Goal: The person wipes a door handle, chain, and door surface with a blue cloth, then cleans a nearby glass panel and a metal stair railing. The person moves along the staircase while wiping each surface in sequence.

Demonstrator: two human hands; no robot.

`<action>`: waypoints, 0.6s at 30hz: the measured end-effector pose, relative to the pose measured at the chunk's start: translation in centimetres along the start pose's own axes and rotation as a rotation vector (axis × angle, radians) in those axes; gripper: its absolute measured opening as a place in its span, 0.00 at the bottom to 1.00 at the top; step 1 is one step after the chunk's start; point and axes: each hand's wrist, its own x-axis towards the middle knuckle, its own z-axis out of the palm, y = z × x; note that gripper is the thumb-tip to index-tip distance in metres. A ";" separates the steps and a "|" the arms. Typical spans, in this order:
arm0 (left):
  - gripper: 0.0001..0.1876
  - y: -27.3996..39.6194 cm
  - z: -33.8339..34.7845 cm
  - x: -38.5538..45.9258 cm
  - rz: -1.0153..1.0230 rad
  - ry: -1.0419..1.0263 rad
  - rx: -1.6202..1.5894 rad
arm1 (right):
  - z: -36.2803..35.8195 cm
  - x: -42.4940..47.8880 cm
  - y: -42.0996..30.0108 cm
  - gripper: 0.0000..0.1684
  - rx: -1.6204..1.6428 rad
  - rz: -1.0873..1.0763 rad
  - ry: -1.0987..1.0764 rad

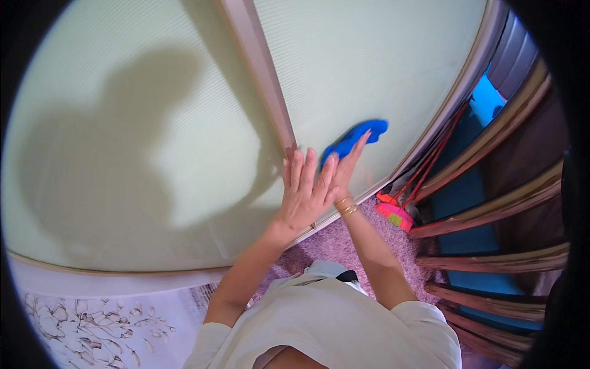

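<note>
My right hand (349, 163) lies with its fingers stretched over a bright blue cloth (374, 127), pressing it against a pale, finely ribbed panel (392, 60). Thin gold-coloured bangles (346, 206) circle the right wrist. My left hand (302, 193) is spread, with nothing held in it. Its fingertips are by the lower end of the pinkish frame strip (265, 69) that divides the two panels, and its thumb side overlaps my right hand in the view. Whether the left palm touches the frame or panel, I cannot tell.
Several curved wooden bars (493, 214) stand at right. A pink broom head (394, 217) with red handles (435, 154) rests beside them. Purple shaggy carpet (318, 249) covers the floor below. A white surface with a flower print (97, 323) lies at lower left.
</note>
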 end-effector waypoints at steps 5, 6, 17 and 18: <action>0.34 0.0 0.1 0.0 0.012 -0.036 -0.063 | 1.2 -0.2 -1.6 0.37 -0.088 -0.352 -0.099; 0.34 -0.3 -0.3 0.5 0.026 -0.009 -0.041 | 0.8 2.0 -3.4 0.33 -0.065 -0.416 -0.114; 0.34 -1.9 -2.2 2.5 -0.039 0.066 -0.018 | 0.8 13.6 -11.7 0.25 -0.068 -0.735 0.028; 0.34 -1.9 -2.3 2.1 -0.039 0.043 -0.016 | 0.8 12.2 -10.6 0.24 -0.072 -0.729 0.001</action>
